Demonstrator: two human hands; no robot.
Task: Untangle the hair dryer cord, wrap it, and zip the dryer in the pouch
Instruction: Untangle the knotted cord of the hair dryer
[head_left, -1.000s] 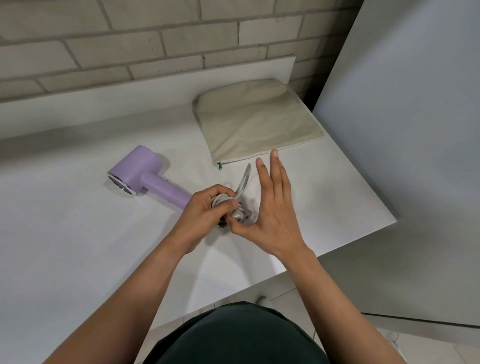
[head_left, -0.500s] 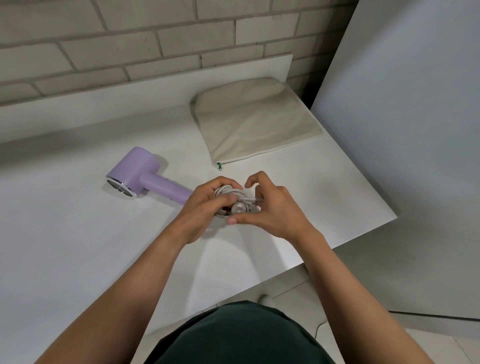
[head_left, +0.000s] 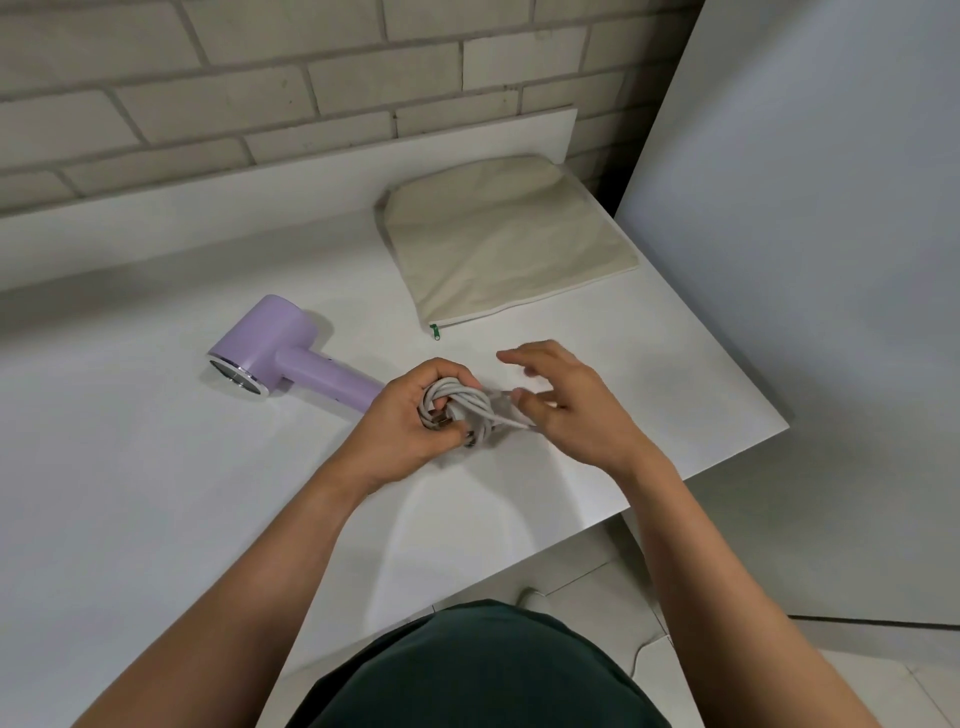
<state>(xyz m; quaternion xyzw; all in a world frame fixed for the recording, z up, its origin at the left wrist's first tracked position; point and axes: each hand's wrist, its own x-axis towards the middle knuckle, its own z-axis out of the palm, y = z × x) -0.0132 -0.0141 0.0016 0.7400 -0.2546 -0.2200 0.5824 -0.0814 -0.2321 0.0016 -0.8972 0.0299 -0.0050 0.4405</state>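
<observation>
White tabletop (head_left: 156, 519), brick wall (head_left: 260, 78) behind. Left hand (head_left: 402, 421) grips the coiled grey cord (head_left: 460, 402). Right hand (head_left: 576, 410) half open and blurred at the cord's loose strand; whether it holds it, cannot tell. Lilac hair dryer (head_left: 280, 353) lies left of the hands; beige pouch (head_left: 509, 244) lies flat behind.

Left hand (head_left: 410, 415) curled round cord coil (head_left: 460, 402), right hand (head_left: 571, 410) loosely spread alongside.

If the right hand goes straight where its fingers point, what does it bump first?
The right hand would probably meet the pouch near its green zipper pull; depth is unclear.
</observation>
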